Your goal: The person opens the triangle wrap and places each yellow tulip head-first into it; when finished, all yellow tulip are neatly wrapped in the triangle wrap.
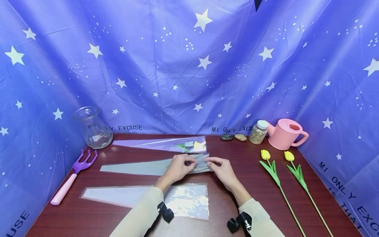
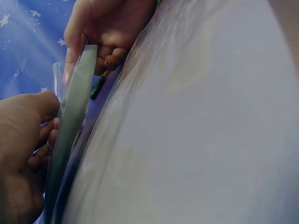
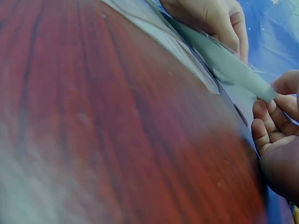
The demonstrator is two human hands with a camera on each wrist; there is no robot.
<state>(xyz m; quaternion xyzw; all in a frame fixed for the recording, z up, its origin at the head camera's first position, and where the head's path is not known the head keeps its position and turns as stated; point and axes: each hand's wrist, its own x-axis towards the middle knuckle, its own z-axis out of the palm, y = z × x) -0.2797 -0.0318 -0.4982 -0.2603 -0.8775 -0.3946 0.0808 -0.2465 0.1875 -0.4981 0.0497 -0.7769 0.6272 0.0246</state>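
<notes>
A clear, tapering plastic flower sleeve (image 1: 133, 167) lies across the middle of the dark wood table (image 1: 254, 177). Both hands meet at its wide right end. My left hand (image 1: 190, 163) pinches the open edge from the left, and my right hand (image 1: 208, 161) pinches it from the right. In the left wrist view the sleeve's edge (image 2: 74, 121) stands on end between the left hand (image 2: 23, 154) and the right hand (image 2: 107, 32). In the right wrist view the sleeve's edge (image 3: 229, 60) runs from the right hand (image 3: 280, 135) up to the left hand (image 3: 210, 18).
A second empty sleeve (image 1: 177, 197) lies nearer me. A third sleeve (image 1: 165, 144) behind holds a yellow flower. A glass vase (image 1: 93, 128) and purple garden fork (image 1: 74, 174) are at left. Two yellow tulips (image 1: 275, 177), a pink watering can (image 1: 285, 133), a jar (image 1: 258, 131) and stones (image 1: 234, 137) are at right.
</notes>
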